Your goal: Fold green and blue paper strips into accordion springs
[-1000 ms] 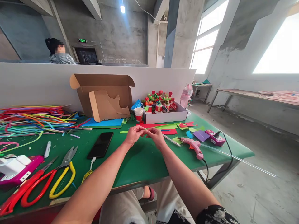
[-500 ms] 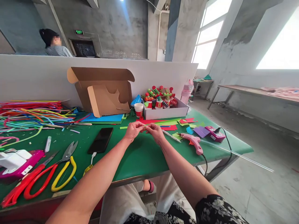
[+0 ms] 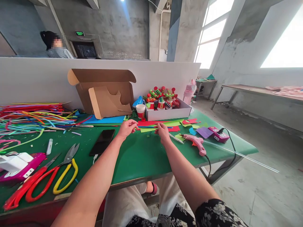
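One shallow white cardboard box [image 3: 168, 115], loose red paper [image 3: 175, 129] and lime-green paper [image 3: 176, 123] before it

Two bare hands work in front of the box, well apart: the left hand [image 3: 127, 128] to its front left, the right hand [image 3: 163, 132] straight before it. Both sets of fingers are drawn together at the tips; whether they pinch anything cannot be told. One thin blue stick [image 3: 148, 126] shows between them, along the paper.

Several red-and-green figures, too crowded to count, fill the box. One stack of white-and-red paper cups [image 3: 140, 111] stands just left of it, two brown cardboard pieces [image 3: 109, 101] farther left, one pink bottle [image 3: 188, 93] to its right. One pink glue gun [image 3: 197, 144] lies to its front right, near the right hand; one black phone [image 3: 102, 142], front left, sits close beside the left forearm. Two purple power strips [image 3: 220, 136] flank the box, far left and front right.
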{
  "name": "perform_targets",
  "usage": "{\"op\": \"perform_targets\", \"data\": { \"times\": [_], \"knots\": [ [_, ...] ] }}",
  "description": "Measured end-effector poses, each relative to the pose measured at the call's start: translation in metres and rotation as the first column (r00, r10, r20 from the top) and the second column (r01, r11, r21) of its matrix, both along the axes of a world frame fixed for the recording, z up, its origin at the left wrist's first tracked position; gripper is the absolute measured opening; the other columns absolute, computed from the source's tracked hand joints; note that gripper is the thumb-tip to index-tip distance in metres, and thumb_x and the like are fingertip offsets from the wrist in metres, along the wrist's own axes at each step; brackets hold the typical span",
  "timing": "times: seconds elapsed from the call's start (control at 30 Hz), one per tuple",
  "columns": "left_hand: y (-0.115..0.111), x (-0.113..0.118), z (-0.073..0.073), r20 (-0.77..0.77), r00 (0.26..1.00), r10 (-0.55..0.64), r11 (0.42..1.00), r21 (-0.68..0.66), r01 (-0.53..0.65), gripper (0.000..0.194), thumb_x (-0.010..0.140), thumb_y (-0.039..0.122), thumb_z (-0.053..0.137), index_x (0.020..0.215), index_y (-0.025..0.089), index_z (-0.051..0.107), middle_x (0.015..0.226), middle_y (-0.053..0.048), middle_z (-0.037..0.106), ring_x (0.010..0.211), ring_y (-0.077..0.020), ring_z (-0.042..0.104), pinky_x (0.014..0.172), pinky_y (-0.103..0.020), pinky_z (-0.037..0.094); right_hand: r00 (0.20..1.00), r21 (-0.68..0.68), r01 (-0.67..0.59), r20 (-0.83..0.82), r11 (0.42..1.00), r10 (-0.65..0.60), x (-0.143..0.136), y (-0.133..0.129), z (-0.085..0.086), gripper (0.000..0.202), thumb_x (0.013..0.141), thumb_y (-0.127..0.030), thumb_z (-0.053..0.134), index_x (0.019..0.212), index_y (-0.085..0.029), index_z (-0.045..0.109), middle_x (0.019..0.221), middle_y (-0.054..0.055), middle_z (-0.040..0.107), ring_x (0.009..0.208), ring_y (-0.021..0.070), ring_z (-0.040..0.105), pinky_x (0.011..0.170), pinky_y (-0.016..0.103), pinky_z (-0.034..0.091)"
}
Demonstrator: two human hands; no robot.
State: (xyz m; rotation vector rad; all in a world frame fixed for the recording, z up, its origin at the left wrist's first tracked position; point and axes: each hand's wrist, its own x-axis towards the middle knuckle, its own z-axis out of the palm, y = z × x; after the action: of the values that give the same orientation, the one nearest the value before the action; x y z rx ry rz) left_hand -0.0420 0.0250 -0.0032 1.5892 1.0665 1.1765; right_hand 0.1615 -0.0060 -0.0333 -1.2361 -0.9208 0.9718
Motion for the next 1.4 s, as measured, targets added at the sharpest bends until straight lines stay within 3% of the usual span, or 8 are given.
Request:
{"op": "perform_targets", "data": {
  "times": [0.07, 0.17, 0.23, 0.3, 0.47, 0.63, 1.0, 1.4],
  "knots": [
    [0.001, 0.002, -0.004, -0.016, 1.0, 0.016, 1.0, 0.001, -0.016, 0.025, 0.064, 0.041, 0.07, 0.073, 0.018, 0.065, 0.06, -0.002, 0.067, 0.042, -0.0094, 0.05, 0.043, -0.022, 0.042, 0.967, 0.036, -0.045, 0.251, 0.998, 0.034, 0.002, 0.001, -0.004, 0.019, 0.077, -0.022, 0.054, 0.087, -0.025, 0.071, 0.082, 0.002, 0.068, 0.064, 0.0164, 0.057, 0.065, 0.032, 0.05],
    [0.001, 0.006, -0.008, -0.057, 0.998, 0.015, 1.0, 0.002, -0.015, 0.021, 0.064, 0.036, 0.069, 0.073, 0.018, 0.066, 0.058, -0.002, 0.067, 0.041, -0.0096, 0.051, 0.043, -0.022, 0.042, 0.745, 0.072, -0.233, 0.654, 0.97, 0.13, 0.004, -0.002, -0.006, 0.039, 0.065, -0.004, 0.055, 0.088, -0.028, 0.075, 0.096, 0.002, 0.071, 0.089, 0.0225, 0.061, 0.085, 0.036, 0.047],
    [0.0, 0.007, -0.009, -0.073, 0.997, 0.005, 1.0, -0.004, -0.005, 0.021, 0.065, 0.036, 0.069, 0.073, 0.017, 0.066, 0.059, -0.002, 0.066, 0.042, -0.0097, 0.051, 0.043, -0.023, 0.042, 0.602, 0.037, -0.309, 0.782, 0.95, 0.165, 0.004, -0.005, -0.006, 0.041, 0.063, -0.001, 0.056, 0.087, -0.028, 0.076, 0.099, 0.003, 0.072, 0.096, 0.0253, 0.06, 0.089, 0.038, 0.044],
    [-0.001, 0.008, -0.008, -0.071, 0.997, -0.014, 1.0, -0.022, 0.013, 0.023, 0.065, 0.038, 0.07, 0.074, 0.017, 0.066, 0.06, -0.002, 0.066, 0.043, -0.0099, 0.051, 0.044, -0.023, 0.043, 0.558, 0.013, -0.306, 0.813, 0.952, 0.168, 0.002, -0.007, -0.004, 0.034, 0.065, -0.003, 0.06, 0.083, -0.028, 0.076, 0.093, 0.004, 0.072, 0.094, 0.0261, 0.061, 0.087, 0.038, 0.045],
    [-0.004, 0.01, -0.004, 0.032, 0.993, -0.112, 0.99, -0.082, 0.114, 0.036, 0.068, 0.048, 0.071, 0.085, 0.016, 0.066, 0.079, -0.006, 0.069, 0.058, -0.0121, 0.058, 0.052, -0.025, 0.048, 0.751, 0.069, -0.211, 0.65, 0.975, 0.117, -0.006, -0.008, 0.0, 0.014, 0.069, -0.016, 0.065, 0.079, -0.024, 0.071, 0.078, 0.002, 0.071, 0.075, 0.0209, 0.063, 0.074, 0.034, 0.048],
    [-0.008, 0.013, -0.002, 0.063, 0.965, -0.256, 0.962, -0.078, 0.261, 0.05, 0.056, 0.033, 0.083, 0.101, 0.018, 0.066, 0.097, -0.007, 0.067, 0.075, -0.0142, 0.061, 0.062, -0.027, 0.05, 0.905, 0.219, -0.157, 0.422, 0.963, 0.051, -0.013, -0.012, 0.006, 0.012, 0.069, -0.029, 0.067, 0.08, -0.023, 0.064, 0.075, 0.0, 0.068, 0.067, 0.0165, 0.06, 0.066, 0.029, 0.047],
    [-0.008, 0.016, -0.002, 0.073, 0.965, -0.252, 0.967, -0.006, 0.254, 0.039, 0.056, 0.036, 0.083, 0.087, 0.017, 0.069, 0.079, -0.003, 0.068, 0.069, -0.0145, 0.061, 0.061, -0.027, 0.051, 0.931, 0.26, -0.257, 0.326, 0.931, 0.166, -0.015, -0.015, 0.009, 0.017, 0.066, -0.031, 0.071, 0.08, -0.023, 0.064, 0.075, -0.001, 0.069, 0.071, 0.017, 0.063, 0.074, 0.031, 0.05],
    [-0.007, 0.011, 0.003, 0.101, 0.982, -0.159, 0.987, 0.032, 0.157, 0.04, 0.054, 0.043, 0.083, 0.081, 0.017, 0.069, 0.073, -0.002, 0.069, 0.066, -0.0155, 0.063, 0.068, -0.032, 0.054, 0.966, 0.197, -0.234, 0.162, 0.952, 0.204, -0.008, -0.01, 0.009, 0.024, 0.065, -0.029, 0.073, 0.087, -0.023, 0.073, 0.082, 0.002, 0.075, 0.081, 0.0198, 0.067, 0.08, 0.035, 0.051]
  ]
}}
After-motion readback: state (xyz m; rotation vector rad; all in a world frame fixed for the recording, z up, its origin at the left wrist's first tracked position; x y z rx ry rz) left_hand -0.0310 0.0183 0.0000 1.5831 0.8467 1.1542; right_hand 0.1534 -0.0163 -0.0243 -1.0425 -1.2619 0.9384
